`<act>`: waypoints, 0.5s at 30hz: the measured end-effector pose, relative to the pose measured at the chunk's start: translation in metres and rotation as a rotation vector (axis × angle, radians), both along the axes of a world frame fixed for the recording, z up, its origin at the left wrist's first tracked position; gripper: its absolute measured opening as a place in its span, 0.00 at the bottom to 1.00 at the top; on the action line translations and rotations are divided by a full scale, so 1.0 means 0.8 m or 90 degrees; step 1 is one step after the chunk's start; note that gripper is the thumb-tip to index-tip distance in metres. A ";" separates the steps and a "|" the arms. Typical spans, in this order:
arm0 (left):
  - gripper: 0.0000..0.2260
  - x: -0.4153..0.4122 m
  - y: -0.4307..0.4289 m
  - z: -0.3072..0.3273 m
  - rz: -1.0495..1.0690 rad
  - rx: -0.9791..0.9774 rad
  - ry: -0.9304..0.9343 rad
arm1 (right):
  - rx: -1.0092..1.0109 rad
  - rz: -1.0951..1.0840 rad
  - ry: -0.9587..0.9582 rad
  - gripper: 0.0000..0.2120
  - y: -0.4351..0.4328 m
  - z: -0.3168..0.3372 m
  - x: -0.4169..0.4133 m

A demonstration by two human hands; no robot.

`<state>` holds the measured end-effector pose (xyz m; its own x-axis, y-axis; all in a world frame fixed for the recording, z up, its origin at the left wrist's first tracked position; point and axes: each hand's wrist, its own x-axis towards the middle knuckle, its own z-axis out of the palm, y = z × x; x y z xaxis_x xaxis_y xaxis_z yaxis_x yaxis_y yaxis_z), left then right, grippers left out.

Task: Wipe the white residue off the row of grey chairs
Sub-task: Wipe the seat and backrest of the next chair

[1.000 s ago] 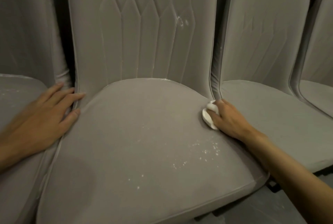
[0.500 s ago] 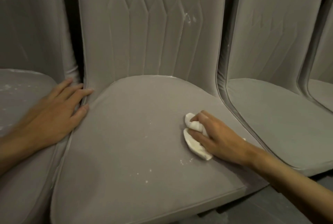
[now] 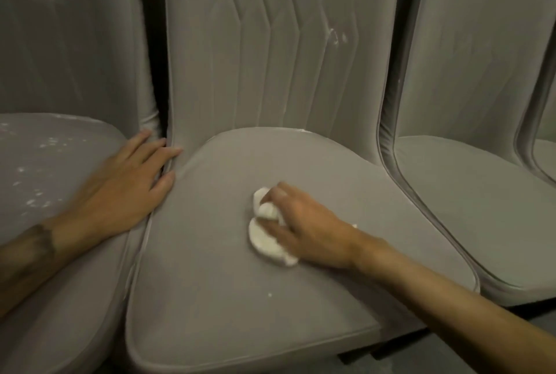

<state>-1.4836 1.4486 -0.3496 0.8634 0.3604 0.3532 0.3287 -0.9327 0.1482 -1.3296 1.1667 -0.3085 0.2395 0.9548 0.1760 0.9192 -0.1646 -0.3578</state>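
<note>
A grey padded chair (image 3: pixel 228 298) fills the middle of the view. My right hand (image 3: pixel 310 229) grips a crumpled white cloth (image 3: pixel 267 238) and presses it on the middle of this seat. My left hand (image 3: pixel 120 193) lies flat with straight fingers on the right edge of the left chair (image 3: pixel 45 169), fingertips at the gap between the two chairs. White residue specks (image 3: pixel 36 193) cover the left chair's seat. A small white smear (image 3: pixel 335 35) marks the middle chair's backrest, and one tiny speck (image 3: pixel 270 294) lies on its seat.
A third grey chair (image 3: pixel 481 199) stands to the right, and the edge of another (image 3: pixel 546 157) shows at the far right. A dark floor (image 3: pixel 496 340) shows below the seats' front edges.
My right hand has swept the cloth from the seat's right rear edge leftward to its middle, and the white specks at the front right are gone. My left hand has stayed put.
</note>
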 end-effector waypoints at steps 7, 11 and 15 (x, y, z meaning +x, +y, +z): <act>0.34 -0.003 -0.004 0.006 -0.001 -0.007 0.007 | 0.046 0.045 -0.005 0.11 0.016 -0.005 -0.085; 0.32 -0.005 -0.007 0.008 0.000 -0.019 0.008 | 0.017 0.047 -0.005 0.09 -0.030 0.002 -0.072; 0.22 -0.004 -0.005 0.005 0.001 -0.017 -0.004 | -0.015 -0.194 -0.020 0.09 -0.057 0.014 0.013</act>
<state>-1.4864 1.4442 -0.3453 0.8611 0.3702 0.3486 0.3286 -0.9283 0.1743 -1.3194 1.1209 -0.2971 0.5107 0.8434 0.1671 0.8367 -0.4428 -0.3224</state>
